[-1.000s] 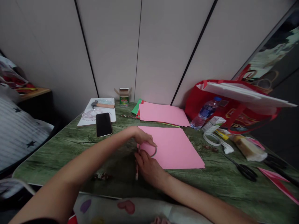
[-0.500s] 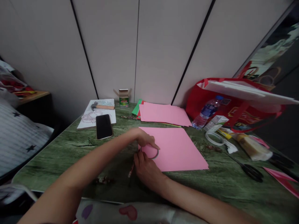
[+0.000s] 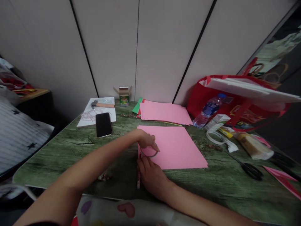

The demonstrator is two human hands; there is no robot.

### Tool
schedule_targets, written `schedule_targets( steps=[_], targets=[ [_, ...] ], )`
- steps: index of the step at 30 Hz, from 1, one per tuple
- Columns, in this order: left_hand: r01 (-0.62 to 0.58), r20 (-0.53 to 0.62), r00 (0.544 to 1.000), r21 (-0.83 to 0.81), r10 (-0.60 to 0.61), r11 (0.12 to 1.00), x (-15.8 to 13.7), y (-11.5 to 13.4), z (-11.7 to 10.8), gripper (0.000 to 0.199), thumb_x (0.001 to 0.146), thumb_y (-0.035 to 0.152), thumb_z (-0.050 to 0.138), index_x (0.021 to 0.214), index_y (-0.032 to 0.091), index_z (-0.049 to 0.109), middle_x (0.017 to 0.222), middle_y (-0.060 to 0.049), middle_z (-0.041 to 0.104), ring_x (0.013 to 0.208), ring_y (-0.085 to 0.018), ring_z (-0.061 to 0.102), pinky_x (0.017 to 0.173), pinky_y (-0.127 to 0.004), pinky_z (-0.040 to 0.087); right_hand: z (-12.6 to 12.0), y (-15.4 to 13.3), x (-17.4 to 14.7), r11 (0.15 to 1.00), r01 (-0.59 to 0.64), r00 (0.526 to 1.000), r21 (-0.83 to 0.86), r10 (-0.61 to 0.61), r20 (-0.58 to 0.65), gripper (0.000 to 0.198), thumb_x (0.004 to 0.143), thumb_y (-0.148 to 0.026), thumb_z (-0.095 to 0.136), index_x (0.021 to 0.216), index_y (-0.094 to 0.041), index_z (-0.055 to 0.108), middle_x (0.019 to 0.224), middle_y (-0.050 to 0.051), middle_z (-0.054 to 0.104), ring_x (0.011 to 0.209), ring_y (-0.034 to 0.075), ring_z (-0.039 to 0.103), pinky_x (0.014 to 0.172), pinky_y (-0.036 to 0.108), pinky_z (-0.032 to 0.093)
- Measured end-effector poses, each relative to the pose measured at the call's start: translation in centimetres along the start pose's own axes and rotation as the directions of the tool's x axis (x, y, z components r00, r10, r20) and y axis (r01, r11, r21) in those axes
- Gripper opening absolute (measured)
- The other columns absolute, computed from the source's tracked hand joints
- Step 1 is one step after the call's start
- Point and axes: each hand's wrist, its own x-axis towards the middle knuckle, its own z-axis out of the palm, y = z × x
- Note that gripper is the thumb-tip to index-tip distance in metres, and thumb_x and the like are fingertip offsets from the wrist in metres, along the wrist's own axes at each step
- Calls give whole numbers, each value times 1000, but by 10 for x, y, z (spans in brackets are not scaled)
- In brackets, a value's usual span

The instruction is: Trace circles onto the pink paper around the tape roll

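Observation:
On the near pink paper (image 3: 178, 147), a thin round ring (image 3: 150, 156) lies close to the left edge. My left hand (image 3: 146, 139) presses it down, the index finger reaching over the ring and the other fingers curled. Closed around a slim pinkish pencil (image 3: 138, 180), my right hand (image 3: 152, 175) rests at the paper's lower left edge, just below the ring. The pencil's rear end points toward me. Its writing tip is hard to make out beside the ring.
Behind lies a stack of pink sheets (image 3: 164, 112). To the left are a phone (image 3: 103, 125), a hammer (image 3: 103, 105) and a small box (image 3: 124, 96). A bottle (image 3: 209, 111), white tape (image 3: 215, 136), scissors (image 3: 250, 169) and a red bag (image 3: 197, 97) stand or lie right.
My right hand has shifted slightly right around the ring's lower edge. The pencil's rear end has swung right, so it points more directly toward me. My left hand stays on the ring.

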Motion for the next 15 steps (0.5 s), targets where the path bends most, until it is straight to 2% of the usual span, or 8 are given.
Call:
schedule_targets(
  steps=[3, 6, 11, 15],
  targets=[
    [-4, -1, 1000, 7, 4, 1000, 0, 2, 0, 77, 60, 7, 56, 127, 44, 49, 129, -2, 44, 112, -29, 48, 92, -40, 38, -4, 7, -9, 998, 2, 1000, 56, -3, 24, 25, 84, -14, 52, 106, -3, 55, 90, 15, 63, 79, 23, 58, 60, 32, 50],
    [-16, -37, 999, -26, 15, 1000, 1, 3, 1, 71, 61, 15, 64, 125, 42, 52, 128, -3, 45, 112, -31, 47, 94, -42, 37, -9, 16, -20, 990, 9, 997, 140, -21, 79, 23, 83, -12, 53, 106, -6, 55, 93, 14, 62, 83, 23, 57, 61, 31, 50],
    [-17, -97, 995, -80, 9, 997, 9, 0, 7, 71, 56, 5, 56, 115, 45, 60, 119, 0, 51, 107, -26, 49, 94, -38, 38, -18, 38, -38, 961, -16, 991, 275, -21, 132, 23, 84, -8, 48, 105, -10, 56, 98, 13, 61, 84, 22, 58, 63, 31, 52],
    [-27, -160, 987, -166, 1, 986, 13, -3, 12, 69, 54, 3, 56, 109, 43, 64, 120, 0, 52, 112, -28, 49, 94, -39, 37, -22, 59, -50, 895, -26, 992, 445, -33, 125, 26, 88, -8, 43, 111, -11, 54, 103, 14, 61, 91, 21, 59, 71, 32, 54]
  ],
)
